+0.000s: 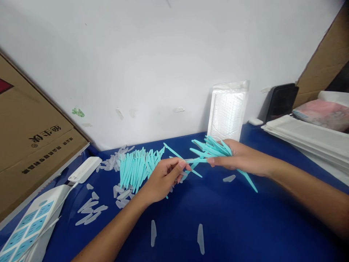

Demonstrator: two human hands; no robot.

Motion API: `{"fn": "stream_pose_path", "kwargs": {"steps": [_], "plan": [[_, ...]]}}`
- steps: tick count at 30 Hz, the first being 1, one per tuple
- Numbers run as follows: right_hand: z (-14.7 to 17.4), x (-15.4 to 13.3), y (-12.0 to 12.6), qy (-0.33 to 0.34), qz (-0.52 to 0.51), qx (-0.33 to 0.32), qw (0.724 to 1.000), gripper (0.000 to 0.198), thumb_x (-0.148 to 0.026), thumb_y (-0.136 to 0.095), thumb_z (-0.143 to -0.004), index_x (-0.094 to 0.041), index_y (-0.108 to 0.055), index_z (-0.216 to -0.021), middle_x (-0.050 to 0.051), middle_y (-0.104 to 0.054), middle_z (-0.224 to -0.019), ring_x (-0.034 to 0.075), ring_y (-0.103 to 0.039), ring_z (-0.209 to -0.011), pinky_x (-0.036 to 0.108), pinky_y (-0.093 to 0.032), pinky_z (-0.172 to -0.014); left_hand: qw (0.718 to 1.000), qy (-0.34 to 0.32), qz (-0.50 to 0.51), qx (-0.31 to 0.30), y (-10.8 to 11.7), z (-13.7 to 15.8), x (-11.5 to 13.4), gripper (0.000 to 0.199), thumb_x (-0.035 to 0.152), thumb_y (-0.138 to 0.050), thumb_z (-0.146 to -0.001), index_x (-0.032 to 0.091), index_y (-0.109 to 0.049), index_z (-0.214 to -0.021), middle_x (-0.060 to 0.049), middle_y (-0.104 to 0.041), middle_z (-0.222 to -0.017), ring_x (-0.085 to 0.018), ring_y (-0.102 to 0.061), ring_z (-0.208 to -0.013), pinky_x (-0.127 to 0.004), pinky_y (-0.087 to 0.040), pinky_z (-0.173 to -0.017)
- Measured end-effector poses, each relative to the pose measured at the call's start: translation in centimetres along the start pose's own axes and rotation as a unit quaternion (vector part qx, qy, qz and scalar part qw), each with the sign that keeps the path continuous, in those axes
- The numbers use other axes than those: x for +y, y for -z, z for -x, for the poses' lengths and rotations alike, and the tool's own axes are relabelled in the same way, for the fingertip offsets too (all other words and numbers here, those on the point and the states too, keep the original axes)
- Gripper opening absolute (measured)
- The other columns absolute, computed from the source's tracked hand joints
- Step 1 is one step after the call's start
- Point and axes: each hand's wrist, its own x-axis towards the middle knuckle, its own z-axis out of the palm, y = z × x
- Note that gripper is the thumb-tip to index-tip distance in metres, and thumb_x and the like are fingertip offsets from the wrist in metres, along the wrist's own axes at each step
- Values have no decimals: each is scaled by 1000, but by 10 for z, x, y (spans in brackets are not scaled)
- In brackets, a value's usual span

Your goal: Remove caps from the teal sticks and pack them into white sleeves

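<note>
A bunch of slim turquoise eyebrow razors (215,148) is gripped in my right hand (240,154). One razor (201,160) sticks out from its thumb and fingertips toward the left. The fingers of my left hand (166,176) pinch the far end of that razor, where a translucent blade cover seems to sit; the fingers partly hide it. Just behind and left of this hand lies a dense row of turquoise razors (136,167). Several loose translucent covers (91,211) are scattered on the blue tabletop (174,225), two of them near the front.
A white power strip (32,222) with a cable and a white box-shaped device (85,169) stand at left, by a cardboard box (35,138). A silvery bubble mailer (227,111) leans on the wall. At right are a black object (282,102) and stacked white packets (308,134).
</note>
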Motion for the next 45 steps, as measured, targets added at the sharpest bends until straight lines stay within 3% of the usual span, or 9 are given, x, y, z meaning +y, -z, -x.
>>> {"fn": "stream_pose_path", "kwargs": {"steps": [5,11,16,21,27,31,37,42,45], "plan": [[1,0,-8,12,-20,-37,999,43,-54,-83,-78,-22,-55,-81,-5,-40,-67,11,-33,-59,25,-26,-53,1000,0,-9,-16,-6,2,2,46,54,-47,-104,17,-74,-97,2,-49,-65,-11,-45,-57,-21,-38,-52],[1,-3,-12,6,-45,-41,998,44,-57,-83,-77,-21,-57,-81,-5,-42,-68,11,-32,-58,26,-24,-52,1000,1,8,-6,-9,2,3,46,55,-49,-103,17,-74,-95,1,-50,-65,-11,-46,-57,-21,-37,-52],[-1,0,-9,7,-48,-19,999,44,-62,-75,-84,-19,-64,-85,-6,-41,-61,10,-32,-55,27,-25,-51,993,33,110,16,-2,-3,0,42,57,-53,-101,17,-66,-92,4,-46,-65,-7,-37,-50,-21,-32,-49],[-2,2,-4,-28,-24,33,999,51,-70,-75,-78,-22,-65,-90,-4,-49,-61,12,-39,-54,28,-34,-53,971,91,215,54,10,-8,-6,42,58,-59,-97,17,-61,-90,6,-40,-68,-4,-26,-49,-20,-23,-49],[-5,1,-6,-30,-15,33,999,46,-66,-73,-82,-22,-64,-89,-2,-53,-65,12,-40,-55,28,-32,-52,954,110,278,19,12,-8,-11,36,51,-64,-96,16,-65,-103,6,-40,-75,-3,-24,-50,-20,-21,-49],[-6,2,-7,-13,-19,16,1000,44,-63,-75,-82,-21,-61,-90,1,-61,-76,12,-43,-58,27,-32,-51,951,111,287,8,10,-7,-10,34,46,-62,-99,15,-67,-112,5,-41,-76,-3,-25,-50,-22,-21,-50],[-3,5,-8,3,0,4,1000,52,-70,-78,-74,-21,-64,-85,-3,-51,-62,12,-38,-52,29,-34,-49,953,94,287,26,7,-7,-3,32,43,-67,-96,19,-66,-117,5,-42,-75,-3,-28,-49,-22,-23,-49],[-4,3,-8,-1,5,16,1000,53,-70,-78,-74,-21,-65,-87,-1,-58,-67,12,-42,-54,28,-36,-50,961,76,264,35,6,-7,-4,35,47,-70,-94,15,-69,-108,5,-43,-74,-3,-28,-50,-23,-22,-49],[-5,3,-8,1,-10,14,1000,49,-65,-80,-75,-21,-64,-88,1,-62,-73,11,-43,-56,27,-37,-51,960,75,270,21,7,-6,-4,38,47,-69,-95,14,-72,-114,3,-45,-78,-2,-30,-50,-23,-21,-50]]}}
